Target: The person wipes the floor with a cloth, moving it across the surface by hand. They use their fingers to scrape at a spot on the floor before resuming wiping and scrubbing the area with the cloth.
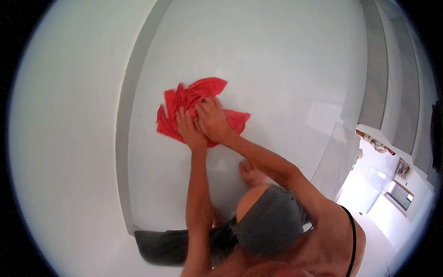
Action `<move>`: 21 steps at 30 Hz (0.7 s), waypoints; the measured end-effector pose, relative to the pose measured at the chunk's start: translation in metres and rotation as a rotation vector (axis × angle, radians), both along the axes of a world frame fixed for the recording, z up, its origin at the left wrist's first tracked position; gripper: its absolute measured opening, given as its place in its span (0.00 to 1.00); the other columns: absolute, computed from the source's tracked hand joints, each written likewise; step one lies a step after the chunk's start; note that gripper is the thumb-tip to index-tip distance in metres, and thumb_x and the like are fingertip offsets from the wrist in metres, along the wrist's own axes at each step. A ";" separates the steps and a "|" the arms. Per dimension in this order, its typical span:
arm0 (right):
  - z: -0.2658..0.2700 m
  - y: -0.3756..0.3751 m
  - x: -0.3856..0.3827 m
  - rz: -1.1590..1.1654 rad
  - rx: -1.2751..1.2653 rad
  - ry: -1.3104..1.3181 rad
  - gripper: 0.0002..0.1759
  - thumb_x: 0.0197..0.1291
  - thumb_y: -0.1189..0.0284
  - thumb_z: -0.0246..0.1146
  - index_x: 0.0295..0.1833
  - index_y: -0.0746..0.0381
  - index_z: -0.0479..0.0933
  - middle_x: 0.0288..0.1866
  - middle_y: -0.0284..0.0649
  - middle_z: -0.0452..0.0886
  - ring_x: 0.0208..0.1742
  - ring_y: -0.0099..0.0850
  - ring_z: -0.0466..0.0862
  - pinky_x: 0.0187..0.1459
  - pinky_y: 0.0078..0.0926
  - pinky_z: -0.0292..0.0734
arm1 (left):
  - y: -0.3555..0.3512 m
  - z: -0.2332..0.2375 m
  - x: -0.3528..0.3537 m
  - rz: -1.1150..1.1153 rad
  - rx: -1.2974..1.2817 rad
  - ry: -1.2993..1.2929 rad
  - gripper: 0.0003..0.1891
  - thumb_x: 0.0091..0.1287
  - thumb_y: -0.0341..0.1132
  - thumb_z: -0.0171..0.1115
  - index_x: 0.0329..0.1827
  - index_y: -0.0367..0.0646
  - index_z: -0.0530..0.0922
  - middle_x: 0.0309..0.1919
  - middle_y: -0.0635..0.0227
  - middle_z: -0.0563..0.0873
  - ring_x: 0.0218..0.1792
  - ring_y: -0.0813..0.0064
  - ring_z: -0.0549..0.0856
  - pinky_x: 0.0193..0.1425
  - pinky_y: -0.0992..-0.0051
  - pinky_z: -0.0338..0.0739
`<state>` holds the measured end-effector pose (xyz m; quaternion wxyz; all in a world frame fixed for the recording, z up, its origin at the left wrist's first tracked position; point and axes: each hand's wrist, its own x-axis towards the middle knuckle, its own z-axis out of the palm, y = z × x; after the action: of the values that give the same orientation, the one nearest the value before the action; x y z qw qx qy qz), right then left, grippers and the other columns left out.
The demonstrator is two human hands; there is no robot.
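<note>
A crumpled red cloth point(237, 121) lies on the pale, glossy floor point(277, 60). Both of my hands press down on it side by side, near its middle. My left hand point(190, 130) rests on the cloth with its fingers stretched forward. Touching it on the right, my right hand point(212, 119) lies flat on the cloth, its fingers spread a little. Folds of the cloth bunch up ahead of the fingertips, and its edges stick out to both sides. What is under the palms is hidden.
A grey skirting point(123, 111) runs along the white wall at the left. My bare foot point(251, 173) and grey-clad knee point(270, 221) are close behind the hands. Grey steps point(374, 69) rise at the right, beside a clear panel point(336, 159).
</note>
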<state>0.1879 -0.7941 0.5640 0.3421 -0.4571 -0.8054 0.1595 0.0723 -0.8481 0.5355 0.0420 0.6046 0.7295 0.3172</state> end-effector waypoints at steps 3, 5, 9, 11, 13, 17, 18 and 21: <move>0.001 -0.033 0.015 0.074 -0.027 -0.038 0.22 0.61 0.70 0.66 0.60 0.67 0.79 0.55 0.51 0.82 0.63 0.53 0.78 0.70 0.60 0.68 | -0.031 -0.004 0.012 0.028 -0.035 0.019 0.24 0.80 0.37 0.57 0.76 0.39 0.71 0.81 0.49 0.69 0.79 0.38 0.66 0.81 0.41 0.60; 0.003 -0.039 0.039 0.118 -0.168 -0.093 0.24 0.62 0.68 0.66 0.62 0.67 0.78 0.56 0.50 0.83 0.64 0.50 0.78 0.69 0.61 0.67 | -0.041 -0.007 0.027 -0.009 -0.005 0.038 0.25 0.80 0.37 0.57 0.77 0.39 0.70 0.81 0.49 0.68 0.80 0.38 0.65 0.81 0.40 0.59; 0.028 -0.039 0.111 -0.048 -0.312 -0.228 0.22 0.63 0.75 0.63 0.64 0.61 0.77 0.59 0.48 0.82 0.64 0.47 0.79 0.64 0.53 0.70 | -0.045 -0.001 0.085 -0.184 -0.095 -0.039 0.26 0.79 0.40 0.57 0.77 0.39 0.71 0.81 0.46 0.67 0.83 0.41 0.62 0.84 0.40 0.55; 0.024 -0.034 0.135 -0.175 -0.112 -0.320 0.26 0.61 0.76 0.64 0.67 0.63 0.74 0.60 0.49 0.80 0.65 0.50 0.78 0.66 0.55 0.69 | -0.023 0.007 0.120 -0.301 -0.168 -0.077 0.26 0.79 0.40 0.58 0.76 0.38 0.71 0.81 0.46 0.67 0.83 0.41 0.62 0.83 0.40 0.55; 0.016 -0.028 0.158 -0.204 -0.229 -0.305 0.27 0.60 0.76 0.64 0.67 0.65 0.74 0.60 0.49 0.80 0.68 0.53 0.77 0.69 0.59 0.67 | -0.001 0.005 0.142 -0.366 -0.185 -0.103 0.26 0.78 0.39 0.57 0.76 0.36 0.72 0.81 0.46 0.67 0.83 0.42 0.62 0.83 0.40 0.56; -0.007 -0.020 0.135 -0.306 -0.083 -0.292 0.31 0.64 0.75 0.64 0.73 0.68 0.72 0.72 0.54 0.77 0.77 0.54 0.71 0.79 0.62 0.57 | 0.027 0.016 0.110 -0.487 -0.153 -0.134 0.26 0.78 0.39 0.55 0.75 0.36 0.72 0.81 0.47 0.68 0.82 0.43 0.63 0.84 0.43 0.56; -0.012 -0.013 0.129 -0.303 -0.062 -0.265 0.32 0.63 0.75 0.65 0.74 0.69 0.71 0.73 0.54 0.75 0.78 0.55 0.70 0.79 0.63 0.57 | 0.033 0.017 0.104 -0.493 -0.157 -0.151 0.26 0.78 0.39 0.55 0.75 0.35 0.72 0.80 0.47 0.68 0.82 0.43 0.63 0.84 0.44 0.56; -0.019 0.009 0.094 -0.239 -0.081 -0.268 0.32 0.64 0.73 0.64 0.73 0.69 0.71 0.73 0.53 0.75 0.78 0.54 0.69 0.79 0.62 0.57 | 0.047 0.008 0.076 -0.405 -0.157 -0.134 0.27 0.78 0.39 0.55 0.76 0.35 0.72 0.81 0.47 0.68 0.82 0.43 0.63 0.84 0.45 0.56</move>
<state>0.2824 -0.7850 0.5448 0.2297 -0.5799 -0.7767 0.0875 0.1484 -0.8012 0.5440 0.2002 0.7112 0.6112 0.2838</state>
